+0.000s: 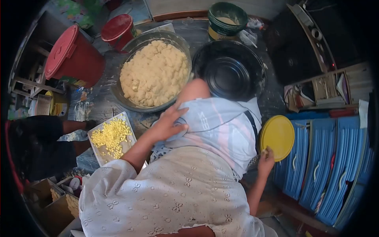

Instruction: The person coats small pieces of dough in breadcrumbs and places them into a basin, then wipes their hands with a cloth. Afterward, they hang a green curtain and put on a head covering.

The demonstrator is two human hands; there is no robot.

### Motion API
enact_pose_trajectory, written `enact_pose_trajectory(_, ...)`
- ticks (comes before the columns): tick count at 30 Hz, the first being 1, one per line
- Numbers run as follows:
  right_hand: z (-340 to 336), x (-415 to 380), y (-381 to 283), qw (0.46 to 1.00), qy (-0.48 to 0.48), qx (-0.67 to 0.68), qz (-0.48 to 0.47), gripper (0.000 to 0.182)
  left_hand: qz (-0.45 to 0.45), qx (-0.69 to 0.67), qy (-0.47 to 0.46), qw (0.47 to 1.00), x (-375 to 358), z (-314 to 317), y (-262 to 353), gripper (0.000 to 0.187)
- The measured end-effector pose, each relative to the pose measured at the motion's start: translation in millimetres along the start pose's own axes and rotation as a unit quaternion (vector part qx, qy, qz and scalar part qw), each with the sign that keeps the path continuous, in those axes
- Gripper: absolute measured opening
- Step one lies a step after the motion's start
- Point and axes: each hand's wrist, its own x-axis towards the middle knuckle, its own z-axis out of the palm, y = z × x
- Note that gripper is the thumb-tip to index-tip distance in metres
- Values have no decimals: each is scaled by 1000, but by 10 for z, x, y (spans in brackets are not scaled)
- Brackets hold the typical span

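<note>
My left hand [170, 123] lies on the grey-and-pink cloth [221, 118] over my lap, fingers spread, holding nothing. Out at my right side, my right hand [266, 158] is closed on the lower edge of a round yellow lid [278, 138]. The lid is tilted up beside my lap, close to blue plastic drawers. Ahead of my left hand stands a wide basin [118, 96] heaped with pale, lumpy dough [154, 73]. To its right is a large black basin [229, 77] with nothing visible inside.
A tray [97, 145] of small yellow pieces [110, 136] lies on the floor at left, near another person's legs [43, 138]. Red lidded buckets [75, 59] stand behind it. A green bucket [227, 21] is at the back; blue drawers [316, 158] line the right.
</note>
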Motion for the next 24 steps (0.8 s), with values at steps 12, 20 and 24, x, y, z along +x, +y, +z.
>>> enact_pose_trajectory(12, 742, 428, -1081, 925, -152, -235, -258, 71, -29, 166, 104, 980, 125, 315, -106, 53)
enact_pose_trajectory(20, 705, 1081, -1321, 864, -318, -294, -256, 58, -123, 88, 102, 983, 340, 147, 4, 50)
enact_pose_trajectory(24, 688, 1355, -1543, 869, -352, -247, -246, 50, -159, 45, 104, 981, 420, -18, 211, 50)
